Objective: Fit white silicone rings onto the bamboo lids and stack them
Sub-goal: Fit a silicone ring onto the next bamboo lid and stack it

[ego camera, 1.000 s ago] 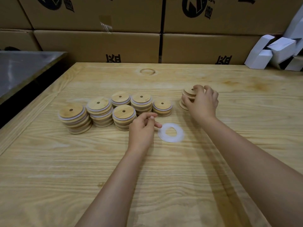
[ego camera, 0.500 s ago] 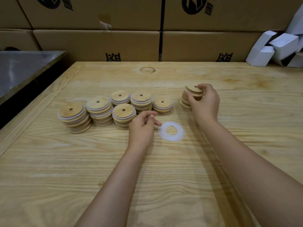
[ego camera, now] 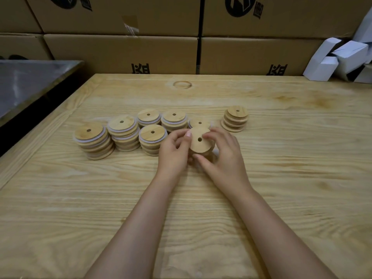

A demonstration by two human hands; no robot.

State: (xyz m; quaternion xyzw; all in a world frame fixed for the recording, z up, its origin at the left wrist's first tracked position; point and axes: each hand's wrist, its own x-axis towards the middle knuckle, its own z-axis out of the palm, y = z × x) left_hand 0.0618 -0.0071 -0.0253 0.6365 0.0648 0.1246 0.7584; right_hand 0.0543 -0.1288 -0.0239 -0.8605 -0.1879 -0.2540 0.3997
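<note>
I hold one bamboo lid (ego camera: 200, 140) with a centre hole between both hands, just above the table. My left hand (ego camera: 174, 152) pinches its left rim and my right hand (ego camera: 223, 156) grips its right and lower rim. The white silicone ring is hidden under the lid and my fingers; only a pale sliver (ego camera: 215, 151) shows. Several stacks of ringed lids (ego camera: 122, 131) stand in a row to the left. A stack of bare lids (ego camera: 235, 118) stands at the right rear.
The wooden table (ego camera: 281, 178) spreads out to the right and toward me. Cardboard boxes (ego camera: 120, 53) line the far edge, white cartons (ego camera: 342, 57) lie at the back right, and a metal surface (ego camera: 30, 81) lies to the left.
My right hand took a lid off the bare stack and brought it over the ring. My left hand moved in to hold the lid's other side. The ring is now covered.
</note>
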